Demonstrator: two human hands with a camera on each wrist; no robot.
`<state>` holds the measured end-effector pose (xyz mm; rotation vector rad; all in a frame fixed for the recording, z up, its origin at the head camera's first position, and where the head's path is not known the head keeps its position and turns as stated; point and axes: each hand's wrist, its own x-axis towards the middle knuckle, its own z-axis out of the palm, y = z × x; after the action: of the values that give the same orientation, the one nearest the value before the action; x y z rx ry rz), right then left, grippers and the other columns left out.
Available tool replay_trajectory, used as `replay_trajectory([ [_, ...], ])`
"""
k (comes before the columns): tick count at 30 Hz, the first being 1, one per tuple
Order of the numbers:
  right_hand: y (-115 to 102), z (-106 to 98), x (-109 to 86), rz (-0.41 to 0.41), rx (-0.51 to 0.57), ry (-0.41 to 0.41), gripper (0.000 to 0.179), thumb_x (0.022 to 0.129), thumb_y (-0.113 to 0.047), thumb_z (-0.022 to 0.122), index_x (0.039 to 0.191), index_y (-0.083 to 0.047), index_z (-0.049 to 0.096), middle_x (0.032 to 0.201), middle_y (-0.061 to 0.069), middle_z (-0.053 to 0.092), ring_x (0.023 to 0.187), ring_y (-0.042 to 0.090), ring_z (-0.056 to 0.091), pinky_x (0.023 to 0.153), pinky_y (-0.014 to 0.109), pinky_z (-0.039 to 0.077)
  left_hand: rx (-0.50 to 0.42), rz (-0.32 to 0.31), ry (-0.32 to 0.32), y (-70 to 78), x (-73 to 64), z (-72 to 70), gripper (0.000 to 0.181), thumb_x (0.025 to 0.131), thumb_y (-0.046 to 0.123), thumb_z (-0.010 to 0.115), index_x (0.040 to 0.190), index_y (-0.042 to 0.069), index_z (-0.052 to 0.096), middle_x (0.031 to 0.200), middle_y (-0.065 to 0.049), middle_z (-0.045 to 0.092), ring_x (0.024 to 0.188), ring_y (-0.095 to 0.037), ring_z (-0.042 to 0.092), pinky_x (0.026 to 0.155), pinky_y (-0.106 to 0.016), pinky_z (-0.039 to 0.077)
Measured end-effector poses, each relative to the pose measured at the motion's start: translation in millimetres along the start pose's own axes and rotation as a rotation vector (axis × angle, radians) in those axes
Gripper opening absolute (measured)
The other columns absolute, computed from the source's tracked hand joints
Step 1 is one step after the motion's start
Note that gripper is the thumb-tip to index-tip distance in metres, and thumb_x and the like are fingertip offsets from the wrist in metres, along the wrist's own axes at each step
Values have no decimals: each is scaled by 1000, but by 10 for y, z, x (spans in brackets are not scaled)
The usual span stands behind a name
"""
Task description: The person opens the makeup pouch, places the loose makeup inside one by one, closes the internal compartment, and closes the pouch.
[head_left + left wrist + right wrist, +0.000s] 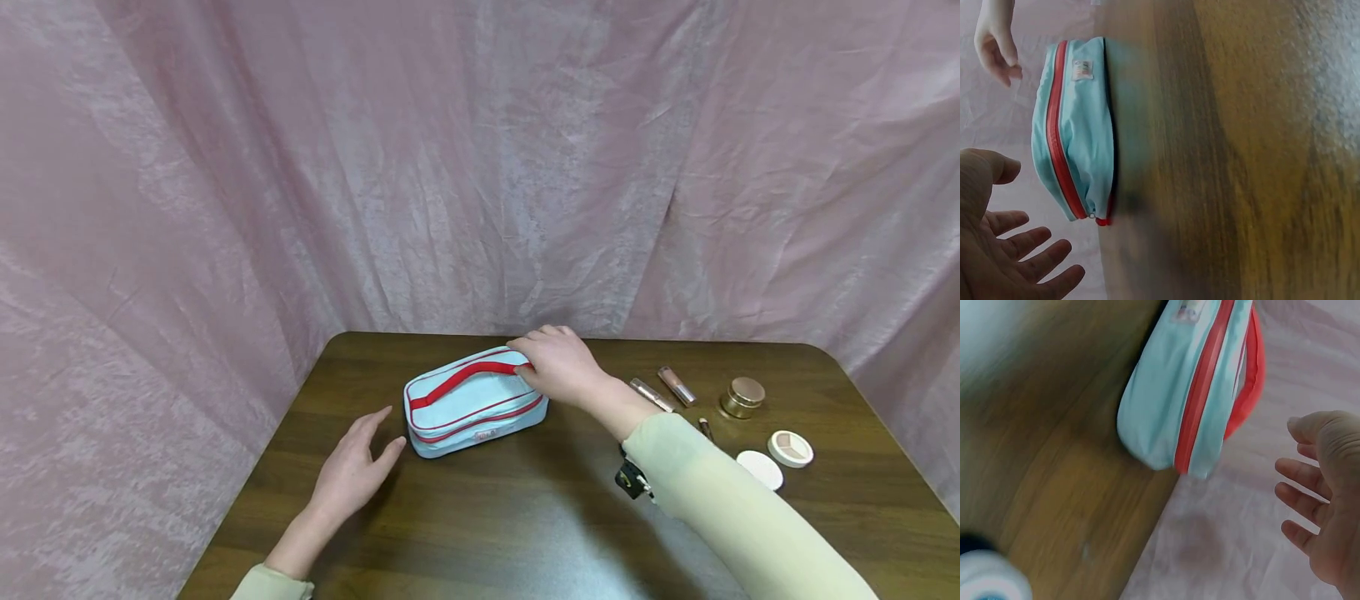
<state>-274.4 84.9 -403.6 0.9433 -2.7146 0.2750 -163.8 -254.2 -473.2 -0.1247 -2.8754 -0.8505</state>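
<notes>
A light blue zippered pouch [468,408] with red piping lies on the brown table, its red carry strap [457,382] arched across the top. To the pouch's left is my left hand [348,471], its thumb and fingers spread apart. In the left wrist view those fingers [1044,262] are loosely extended, with a gap to the fabric. My right hand [561,365] hovers over the pouch's right end in the head view. Seen from the right wrist, its relaxed fingers [1304,503] stand apart from the strap and hold nothing. The red zipper [1204,387] runs closed along the side.
Cosmetics lie at the table's right: two slim tubes [677,386], a gold-lidded jar [742,397], a round palette [791,448] and a white disc [760,469]. A small dark stick [705,429] is partly behind my right sleeve. Pink curtain [480,167] hangs behind the table.
</notes>
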Motion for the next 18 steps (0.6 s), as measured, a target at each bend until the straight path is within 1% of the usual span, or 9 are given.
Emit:
replay_trajectory([
  [3, -108, 89, 125, -6, -7, -57, 39, 95, -24, 72, 132, -16, 69, 124, 3, 69, 119, 30, 58, 103, 49, 42, 5, -13, -8, -27, 4, 7, 60, 100, 33, 66, 152, 9, 49, 149, -15, 50, 137, -36, 48, 107, -58, 42],
  [6, -204, 186, 240, -22, -8, -93, 38, 96, -23, 72, 133, -16, 69, 125, 3, 68, 120, 30, 57, 104, 49, 41, 5, -28, -15, -57, -2, 8, 60, 100, 32, 66, 152, 9, 48, 150, -15, 50, 137, -35, 48, 106, -59, 42],
  [9, -279, 259, 332, -31, -12, -110, 36, 96, -22, 72, 131, -15, 69, 124, 4, 68, 120, 30, 57, 106, 50, 40, -1, -47, -22, -70, -11, 5, 60, 100, 34, 65, 152, 10, 48, 150, -14, 50, 135, -35, 50, 104, -58, 44],
  [12, -337, 307, 406, -20, -17, -126, 34, 98, -20, 70, 131, -15, 70, 124, 5, 69, 120, 31, 57, 107, 50, 39, -6, -59, -28, -73, -18, 2, 60, 100, 34, 65, 152, 10, 48, 149, -14, 50, 132, -34, 52, 102, -58, 46],
  [18, -403, 379, 522, -8, -45, -173, 33, 100, -19, 67, 133, -19, 69, 126, 2, 68, 121, 28, 57, 111, 49, 36, -12, -69, -35, -75, -30, 4, 60, 101, 35, 64, 153, 11, 47, 150, -13, 49, 133, -33, 51, 103, -57, 45],
])
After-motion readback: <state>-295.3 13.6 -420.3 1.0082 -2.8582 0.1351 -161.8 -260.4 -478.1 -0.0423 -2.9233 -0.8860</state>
